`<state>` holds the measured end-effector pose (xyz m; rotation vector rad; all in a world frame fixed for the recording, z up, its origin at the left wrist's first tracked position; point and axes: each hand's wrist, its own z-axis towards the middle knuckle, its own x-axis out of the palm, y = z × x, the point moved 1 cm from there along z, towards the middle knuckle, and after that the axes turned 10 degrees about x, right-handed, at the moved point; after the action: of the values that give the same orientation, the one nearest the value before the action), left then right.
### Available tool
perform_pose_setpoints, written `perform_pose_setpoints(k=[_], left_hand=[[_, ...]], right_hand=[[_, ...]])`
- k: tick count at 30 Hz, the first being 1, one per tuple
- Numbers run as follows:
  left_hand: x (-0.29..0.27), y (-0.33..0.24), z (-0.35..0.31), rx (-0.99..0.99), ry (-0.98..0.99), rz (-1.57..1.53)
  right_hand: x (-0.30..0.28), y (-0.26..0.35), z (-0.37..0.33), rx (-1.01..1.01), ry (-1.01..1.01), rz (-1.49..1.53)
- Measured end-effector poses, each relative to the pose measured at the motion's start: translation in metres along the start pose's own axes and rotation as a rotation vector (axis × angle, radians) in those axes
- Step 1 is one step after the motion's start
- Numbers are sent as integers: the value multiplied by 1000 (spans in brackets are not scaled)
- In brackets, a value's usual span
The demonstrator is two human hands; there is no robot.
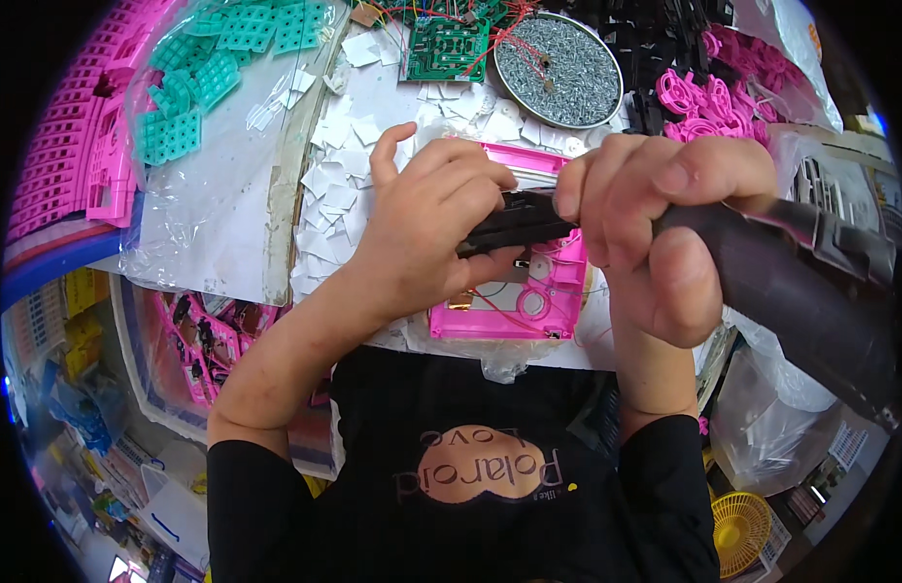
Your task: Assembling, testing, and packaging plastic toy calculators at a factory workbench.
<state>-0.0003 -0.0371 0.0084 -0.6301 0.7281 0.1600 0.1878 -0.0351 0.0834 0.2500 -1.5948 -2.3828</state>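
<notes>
My left hand (422, 214) is closed round the end of a dark, ridged plastic part (517, 222), its thumb below and fingers above. That part lies over an open pink plastic casing (558, 316), which holds a red wire, a round pink ring and a small brass-coloured piece. My right hand (655, 214) grips a thick black cylindrical tool with a metal lever, which looks like an electric screwdriver (791, 291). Its body slants down to the right edge. The fingers hide the tool's front end, so I cannot see whether it touches the dark part.
Behind the casing stands a round dish of small screws (558, 73), beside green circuit boards (446, 49) with red wires. White paper squares (339, 194) cover the table's middle. Teal rubber keypads (184, 97) lie far left, pink parts (708, 97) far right. A bin of pink assemblies (213, 340) sits left.
</notes>
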Motion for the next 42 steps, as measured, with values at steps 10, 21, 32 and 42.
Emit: perform_pose_setpoints(k=[10, 21, 32, 42], left_hand=[[0, 1, -1, -4, -30, -70], [-1, 0, -2, -4, -31, -70], [1, -3, -5, -44, -12, -119], [-6, -6, -3, -99, -3, -81]], right_hand=[[6, 2, -4, 61, -14, 51], [12, -1, -1, 39, 20, 14], [14, -1, -9, -71, 58, -10], [6, 7, -10, -34, 80, 39]])
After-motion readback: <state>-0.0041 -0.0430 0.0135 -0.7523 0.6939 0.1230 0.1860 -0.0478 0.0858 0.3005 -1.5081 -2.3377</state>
